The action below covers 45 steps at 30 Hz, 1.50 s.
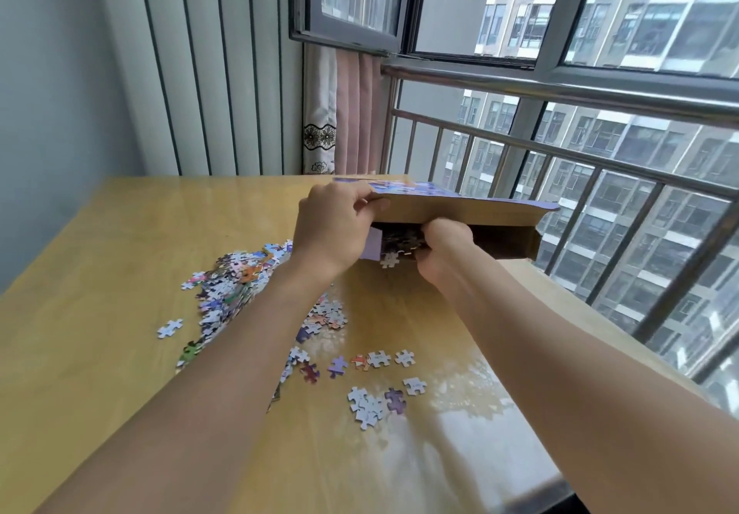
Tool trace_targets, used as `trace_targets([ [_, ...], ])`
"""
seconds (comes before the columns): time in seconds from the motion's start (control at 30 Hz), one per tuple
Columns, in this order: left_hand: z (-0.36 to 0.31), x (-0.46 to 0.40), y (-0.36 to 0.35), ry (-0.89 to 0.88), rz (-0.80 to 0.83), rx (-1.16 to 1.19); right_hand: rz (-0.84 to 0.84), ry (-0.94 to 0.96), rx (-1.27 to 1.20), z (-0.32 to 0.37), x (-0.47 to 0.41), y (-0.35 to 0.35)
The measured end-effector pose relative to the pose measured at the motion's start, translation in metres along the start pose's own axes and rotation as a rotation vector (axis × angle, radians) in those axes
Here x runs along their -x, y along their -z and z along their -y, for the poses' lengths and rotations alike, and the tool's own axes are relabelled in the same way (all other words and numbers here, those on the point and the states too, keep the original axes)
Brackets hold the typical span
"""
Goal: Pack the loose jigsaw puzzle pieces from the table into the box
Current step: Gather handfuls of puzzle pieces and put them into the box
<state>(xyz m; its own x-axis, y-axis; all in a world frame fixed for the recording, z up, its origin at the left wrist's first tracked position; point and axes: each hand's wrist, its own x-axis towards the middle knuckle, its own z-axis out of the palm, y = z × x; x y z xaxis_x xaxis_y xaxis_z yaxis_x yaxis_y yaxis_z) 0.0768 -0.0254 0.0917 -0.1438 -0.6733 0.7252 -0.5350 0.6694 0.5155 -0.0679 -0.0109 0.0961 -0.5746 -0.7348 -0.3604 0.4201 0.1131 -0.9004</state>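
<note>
L hand (334, 225) pinches the box (500, 233) flap up so the mouth stays open; R hand (442, 247) clenched round pieces (400, 243), shoving them in. Plenty left on tabletop (120, 233).

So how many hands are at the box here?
2. The left hand holds up the lid by its near edge; the right hand reaches into the box opening, its fingers mostly hidden.

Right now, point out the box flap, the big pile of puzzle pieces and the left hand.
box flap (460, 209), head view, brown inner face.
big pile of puzzle pieces (232, 289), head view, middle of the heap.
left hand (334, 225), head view, back of the hand.
</note>
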Motion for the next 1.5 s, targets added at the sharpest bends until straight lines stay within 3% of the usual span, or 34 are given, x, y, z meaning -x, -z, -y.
trace_targets([
  [0.13,0.003,0.0,0.001,0.006,0.004,0.015,0.104,0.089,0.231,-0.003,-0.002,0.02],
  [0.33,0.003,0.0,0.001,-0.006,0.007,0.024,0.201,0.388,0.886,-0.001,-0.018,0.054],
  [0.43,0.003,0.001,0.002,-0.01,0.005,0.021,0.307,0.684,1.169,0.001,-0.019,0.066],
  [0.53,0.002,0.0,0.002,-0.021,-0.01,0.02,0.302,1.116,1.358,-0.001,-0.006,0.074],
  [0.6,0.002,0.0,0.003,-0.017,-0.01,0.015,0.348,1.285,1.494,-0.009,0.007,0.076],
  [0.73,0.002,0.0,0.003,-0.021,-0.004,-0.014,0.441,1.102,1.766,-0.019,0.007,0.065],
  [0.93,0.003,-0.001,0.004,-0.033,-0.012,-0.016,0.525,0.874,1.759,0.006,-0.023,0.046],
  [1.0,0.007,-0.002,0.004,-0.035,0.007,-0.007,0.511,0.92,1.672,0.006,-0.021,0.05],
  [1.13,0.021,-0.003,0.003,0.015,0.071,-0.01,0.507,1.215,1.491,-0.017,0.003,0.07],
  [1.27,0.033,0.002,-0.002,0.086,0.096,-0.016,0.589,1.077,1.561,-0.046,0.017,0.091],
  [1.4,0.041,0.009,-0.013,0.147,0.217,-0.037,0.637,0.675,1.588,-0.071,0.028,0.094],
  [1.5,0.044,0.011,-0.015,0.191,0.329,0.036,0.751,0.717,1.614,-0.095,0.043,0.078],
])
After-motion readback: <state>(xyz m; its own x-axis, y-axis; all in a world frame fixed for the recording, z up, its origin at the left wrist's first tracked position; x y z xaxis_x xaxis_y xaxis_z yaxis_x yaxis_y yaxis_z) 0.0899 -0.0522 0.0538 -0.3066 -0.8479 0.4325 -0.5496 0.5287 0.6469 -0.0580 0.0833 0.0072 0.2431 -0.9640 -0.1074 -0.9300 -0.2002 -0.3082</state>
